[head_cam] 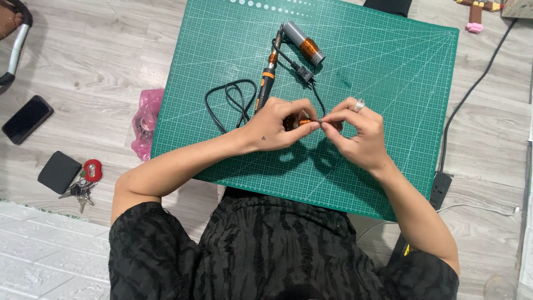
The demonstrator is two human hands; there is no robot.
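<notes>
our left hand (pixel 276 129) and right hand (pixel 355 132) pinch a small copper wire coil (pixel 305 121), fingers clamped, above the green gridded cutting mat (pixel 388 83)

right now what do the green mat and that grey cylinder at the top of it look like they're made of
The green mat looks like flexible vinyl or rubber, matte with a printed white grid. The grey cylinder looks like dull plastic or metal, hard to tell which; its glossy orange band looks like wound copper wire, much like the small coil pinched between both hands.
</notes>
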